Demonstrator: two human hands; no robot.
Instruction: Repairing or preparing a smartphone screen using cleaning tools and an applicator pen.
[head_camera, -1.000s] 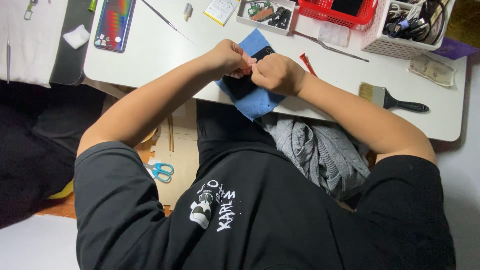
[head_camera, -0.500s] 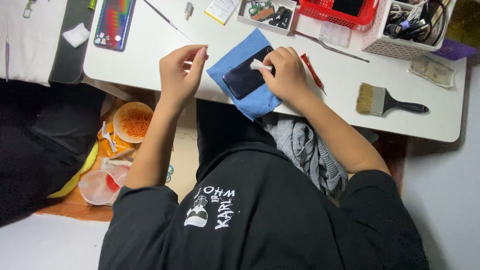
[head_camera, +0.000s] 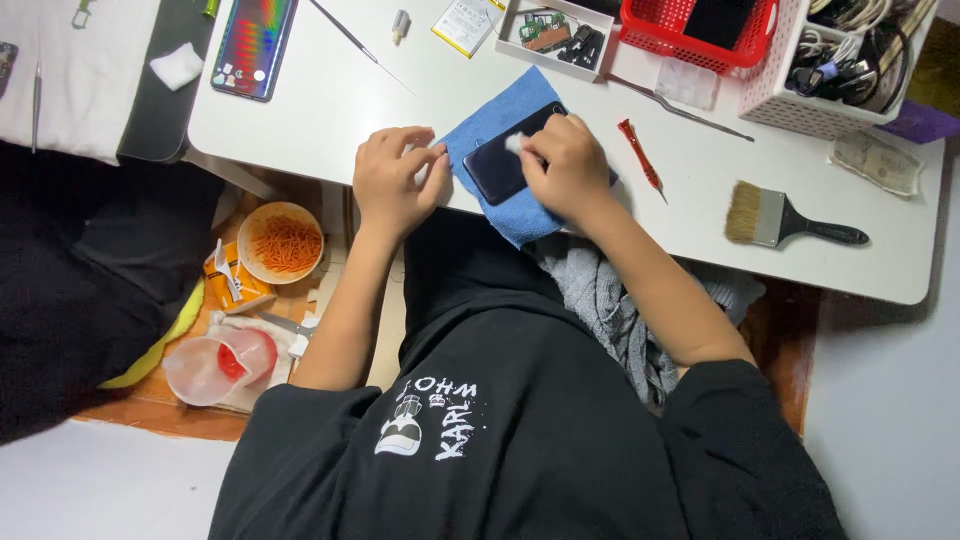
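A dark phone (head_camera: 495, 165) lies on a blue cloth (head_camera: 500, 125) at the near edge of the white table (head_camera: 330, 100). My right hand (head_camera: 565, 170) presses a small white wad (head_camera: 514, 143) onto the phone's surface. My left hand (head_camera: 393, 180) rests at the table edge just left of the cloth, fingers curled, something small and white pinched at its fingertips.
A red screwdriver (head_camera: 640, 155), a paintbrush (head_camera: 785, 220), a metal tool (head_camera: 680, 107), a red basket (head_camera: 700, 30), a white basket of cables (head_camera: 850, 70) and a parts tray (head_camera: 555, 35) sit on the table. A colourful phone (head_camera: 255, 45) lies far left. Bowl (head_camera: 283, 243) and cup (head_camera: 215, 365) stand on the floor.
My hands, joined over the phone a second ago, have parted. The left moved to the cloth's left edge; the right stays on the phone with the white wad.
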